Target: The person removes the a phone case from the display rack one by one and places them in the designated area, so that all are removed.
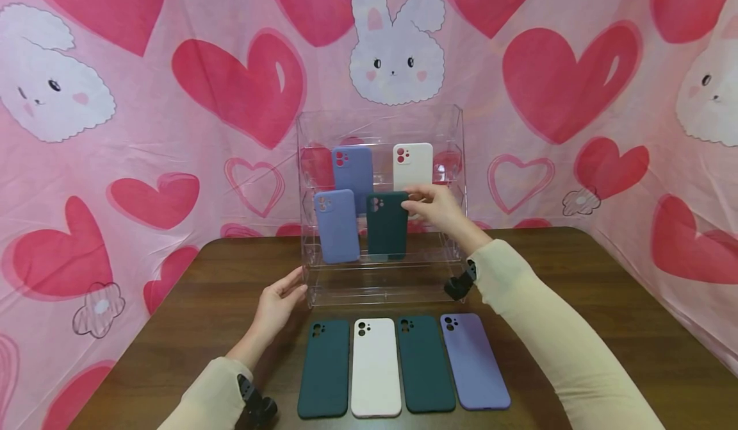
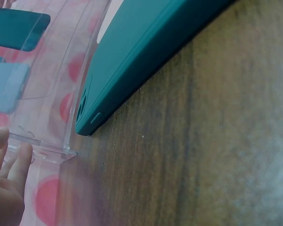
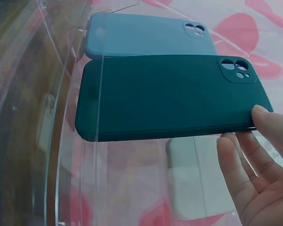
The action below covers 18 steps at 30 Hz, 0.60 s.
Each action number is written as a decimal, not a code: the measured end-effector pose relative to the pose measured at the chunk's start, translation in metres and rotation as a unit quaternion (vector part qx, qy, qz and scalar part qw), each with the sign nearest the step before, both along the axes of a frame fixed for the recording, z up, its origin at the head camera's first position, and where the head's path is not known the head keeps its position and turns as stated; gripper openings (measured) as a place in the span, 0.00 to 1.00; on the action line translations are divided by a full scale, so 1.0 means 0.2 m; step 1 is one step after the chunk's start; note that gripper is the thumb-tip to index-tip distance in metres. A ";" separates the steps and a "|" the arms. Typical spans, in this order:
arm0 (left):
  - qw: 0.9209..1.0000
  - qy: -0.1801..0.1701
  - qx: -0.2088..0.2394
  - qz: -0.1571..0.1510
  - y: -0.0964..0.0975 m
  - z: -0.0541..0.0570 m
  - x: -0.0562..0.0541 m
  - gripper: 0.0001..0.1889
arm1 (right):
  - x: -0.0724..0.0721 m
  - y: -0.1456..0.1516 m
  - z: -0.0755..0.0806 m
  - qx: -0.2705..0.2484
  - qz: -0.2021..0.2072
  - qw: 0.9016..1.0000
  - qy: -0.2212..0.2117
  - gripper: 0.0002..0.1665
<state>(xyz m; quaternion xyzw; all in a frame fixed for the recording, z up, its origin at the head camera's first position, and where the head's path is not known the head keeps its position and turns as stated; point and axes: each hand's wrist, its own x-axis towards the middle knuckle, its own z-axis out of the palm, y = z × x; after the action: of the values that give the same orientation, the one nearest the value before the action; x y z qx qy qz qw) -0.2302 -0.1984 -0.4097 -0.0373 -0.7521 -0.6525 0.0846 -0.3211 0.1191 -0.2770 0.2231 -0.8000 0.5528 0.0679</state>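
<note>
Four phone cases [image 1: 412,366] lie on desk [image 1: 576,266] below right grip [image 1: 439,212], which pinches green case [image 1: 387,228] in clear rack [image 1: 369,294]; left grip [image 1: 275,307], fingers loose, seemingly touches rack.

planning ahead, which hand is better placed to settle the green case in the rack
Likely the right hand: it pinches the green case; the left hand is low beside the rack.

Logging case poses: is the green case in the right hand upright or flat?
Upright: the green case has its camera cutout on top, its lower end behind the rack lip.
</note>
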 end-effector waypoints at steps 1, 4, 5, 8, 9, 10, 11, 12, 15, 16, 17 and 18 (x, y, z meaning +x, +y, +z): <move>1.000 0.000 0.001 0.000 0.00 0.00 0.00 0.23 | 0.01 0.01 0.01 0.000 -0.002 1.000 0.004 0.19; 1.000 0.000 -0.001 0.001 0.00 0.00 0.00 0.23 | 0.03 0.02 0.03 -0.003 -0.003 1.000 0.011 0.19; 1.000 0.000 -0.002 0.002 0.00 0.00 0.00 0.23 | 0.03 0.03 0.04 -0.004 -0.003 1.000 0.010 0.19; 1.000 0.000 -0.004 0.002 0.00 0.00 0.00 0.23 | 0.04 0.05 0.06 -0.012 -0.001 1.000 0.006 0.20; 1.000 0.000 -0.004 0.003 0.00 0.00 0.00 0.23 | 0.04 0.06 0.06 -0.015 0.002 1.000 0.007 0.20; 1.000 0.000 -0.005 0.003 0.00 0.00 0.00 0.23 | 0.04 0.07 0.07 -0.018 0.003 1.000 0.006 0.20; 1.000 0.001 -0.006 0.003 0.00 0.00 0.00 0.23 | 0.05 0.08 0.07 -0.020 0.005 1.000 0.006 0.21; 1.000 0.001 -0.005 0.003 0.00 0.00 0.00 0.23 | 0.05 0.09 0.07 -0.020 0.005 1.000 0.006 0.21; 1.000 0.001 -0.004 0.003 0.00 0.00 0.00 0.23 | 0.06 0.11 0.08 -0.009 0.001 1.000 0.009 0.21; 1.000 0.002 -0.005 0.004 0.00 0.00 0.00 0.23 | 0.07 0.12 0.08 -0.006 -0.001 1.000 0.008 0.21; 1.000 0.001 -0.005 0.004 0.00 0.00 0.00 0.23 | 0.07 0.13 0.07 0.001 -0.004 1.000 0.008 0.22; 1.000 0.000 -0.005 0.005 0.00 0.00 0.00 0.23 | 0.08 0.14 0.07 0.007 -0.006 1.000 0.007 0.22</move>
<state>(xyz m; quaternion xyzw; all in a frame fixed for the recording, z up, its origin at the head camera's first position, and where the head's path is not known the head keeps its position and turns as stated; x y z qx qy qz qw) -0.2304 -0.1978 -0.4090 -0.0346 -0.7556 -0.6482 0.0877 -0.3056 0.1461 -0.2627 0.2228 -0.8045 0.5454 0.0754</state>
